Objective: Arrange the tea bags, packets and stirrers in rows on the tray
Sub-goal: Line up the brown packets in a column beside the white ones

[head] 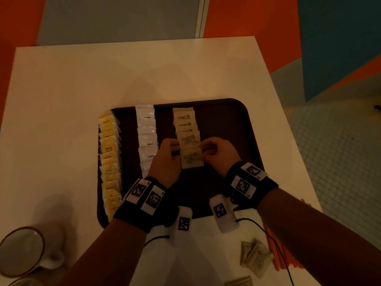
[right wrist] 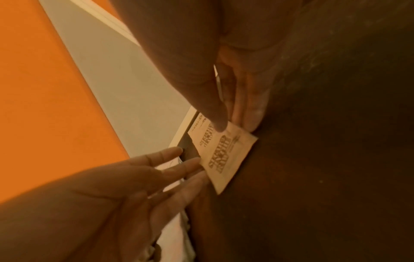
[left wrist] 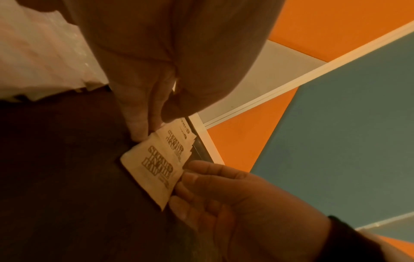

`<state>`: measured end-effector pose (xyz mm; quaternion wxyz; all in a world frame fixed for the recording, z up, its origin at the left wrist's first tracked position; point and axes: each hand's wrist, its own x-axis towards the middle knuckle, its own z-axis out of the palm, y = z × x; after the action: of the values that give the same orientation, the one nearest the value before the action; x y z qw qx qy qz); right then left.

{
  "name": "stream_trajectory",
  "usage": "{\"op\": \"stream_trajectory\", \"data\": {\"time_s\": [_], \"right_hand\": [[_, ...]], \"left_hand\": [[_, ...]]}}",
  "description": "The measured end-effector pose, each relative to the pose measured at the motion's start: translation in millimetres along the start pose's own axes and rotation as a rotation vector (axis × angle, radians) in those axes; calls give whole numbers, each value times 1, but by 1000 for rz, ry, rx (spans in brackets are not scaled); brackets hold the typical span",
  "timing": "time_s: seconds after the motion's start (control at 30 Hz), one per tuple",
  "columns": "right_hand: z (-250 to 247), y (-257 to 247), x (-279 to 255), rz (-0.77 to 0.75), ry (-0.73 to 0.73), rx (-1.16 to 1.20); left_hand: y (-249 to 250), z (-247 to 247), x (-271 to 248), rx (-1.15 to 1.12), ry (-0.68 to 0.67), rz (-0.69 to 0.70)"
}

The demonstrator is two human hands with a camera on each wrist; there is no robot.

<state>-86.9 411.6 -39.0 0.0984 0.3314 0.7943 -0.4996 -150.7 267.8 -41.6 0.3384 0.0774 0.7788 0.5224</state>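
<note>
On the dark brown tray (head: 226, 124) lie three rows: yellow tea bags (head: 109, 157) along its left rim, white coffee packets (head: 146, 133), and brown sugar packets (head: 185, 124). The nearest sugar packet (head: 191, 159) (left wrist: 152, 170) (right wrist: 226, 159) lies flat, overlapping the one behind it. My left hand (head: 168, 155) (left wrist: 154, 124) touches its left edge with straight fingers (right wrist: 195, 162). At the packet's right edge is my right hand (head: 216, 152) (right wrist: 235, 120): its fingertips (left wrist: 186, 177) touch that edge and its thumb rests on top.
Loose sugar packets (head: 255, 259) and orange stirrers (head: 276, 250) lie on the white table at the front right, off the tray. White cups (head: 20, 250) stand at the front left. Wrist cables trail over the table's front. The tray's right part is bare.
</note>
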Motion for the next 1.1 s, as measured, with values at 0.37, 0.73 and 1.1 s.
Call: {"op": "stream_trajectory", "data": {"time_s": [0.37, 0.73, 1.1], "right_hand": [[8, -1, -8, 18, -2, 242], [3, -6, -2, 1, -19, 256], [6, -12, 7, -1, -17, 189]], "left_hand": [[6, 1, -4, -248, 10, 24], [6, -8, 6, -124, 59, -16], [14, -5, 10, -71, 38, 24]]}}
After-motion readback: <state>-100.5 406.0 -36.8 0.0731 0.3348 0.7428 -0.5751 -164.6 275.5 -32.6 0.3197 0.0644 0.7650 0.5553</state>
